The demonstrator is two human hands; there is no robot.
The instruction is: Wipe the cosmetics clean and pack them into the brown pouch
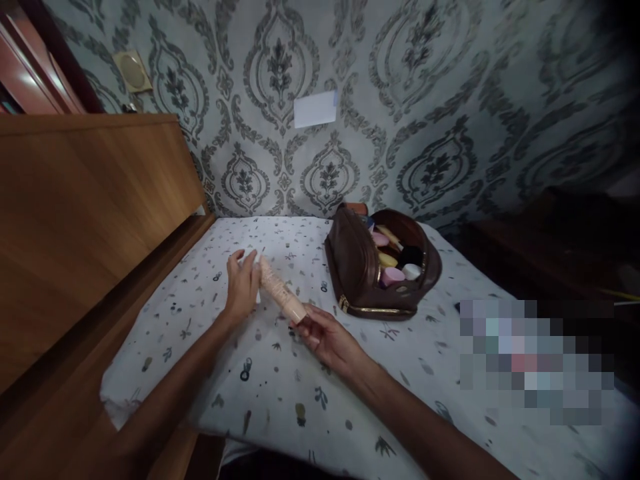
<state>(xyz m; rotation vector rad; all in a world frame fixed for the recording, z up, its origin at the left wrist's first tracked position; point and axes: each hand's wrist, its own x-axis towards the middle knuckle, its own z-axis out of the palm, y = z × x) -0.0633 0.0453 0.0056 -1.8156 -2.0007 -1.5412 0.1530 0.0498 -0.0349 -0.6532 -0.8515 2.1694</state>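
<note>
My right hand point(327, 337) is closed around the lower end of a slim beige cosmetic tube point(283, 297), which slants up and left above the patterned cloth. At the tube's far end is my left hand point(243, 287), its fingers apart and slightly curled; whether they touch the tube I cannot tell. To the right stands a brown makeup bag point(355, 257) with its zipped top open. Inside it lie several items, among them a pink-lidded container point(393, 276), a white-capped one point(412, 271) and a yellow piece point(387, 259).
White cloth point(280, 380) with small prints covers the surface. A wooden panel point(95, 233) rises along the left side. Behind is a patterned wall point(240, 127) with a white card point(315, 109). A pixelated patch hides something at the right.
</note>
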